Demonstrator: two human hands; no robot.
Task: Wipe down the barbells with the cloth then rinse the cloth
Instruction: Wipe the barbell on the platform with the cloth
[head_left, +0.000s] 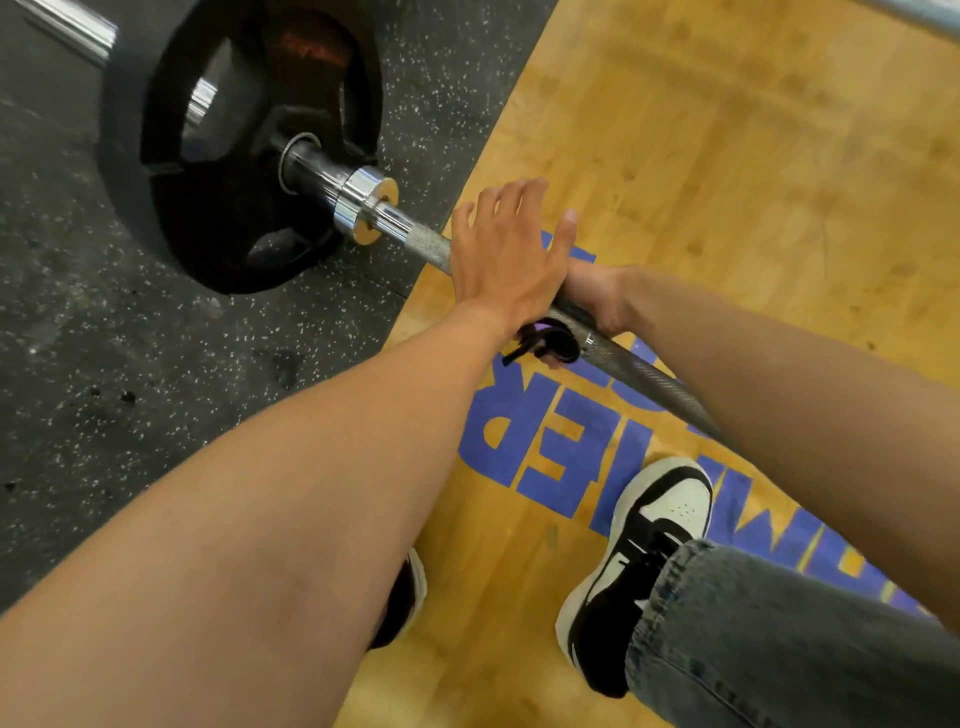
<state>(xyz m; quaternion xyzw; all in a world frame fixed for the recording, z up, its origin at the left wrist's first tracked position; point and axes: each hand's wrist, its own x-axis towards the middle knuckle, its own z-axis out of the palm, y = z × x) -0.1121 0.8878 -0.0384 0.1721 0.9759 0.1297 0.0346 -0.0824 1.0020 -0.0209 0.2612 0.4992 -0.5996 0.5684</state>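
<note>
A steel barbell (644, 371) lies on the floor, running from the upper left to the lower right. Its black weight plate (234, 156) and chrome collar (363, 202) are at the left. My right hand (597, 299) is curled round the knurled shaft, and a dark cloth (553, 345) is bunched against the bar in its grip. My left hand (506, 254) lies over the bar just left of it, fingers spread and straight, its wrist covering part of the cloth.
The bar crosses a wooden platform (753, 156) with blue lettering (524, 431), next to black speckled rubber flooring (130, 364). My two black-and-white shoes (649, 530) stand just behind the bar. A second bar's chrome sleeve (78, 31) lies at the top left.
</note>
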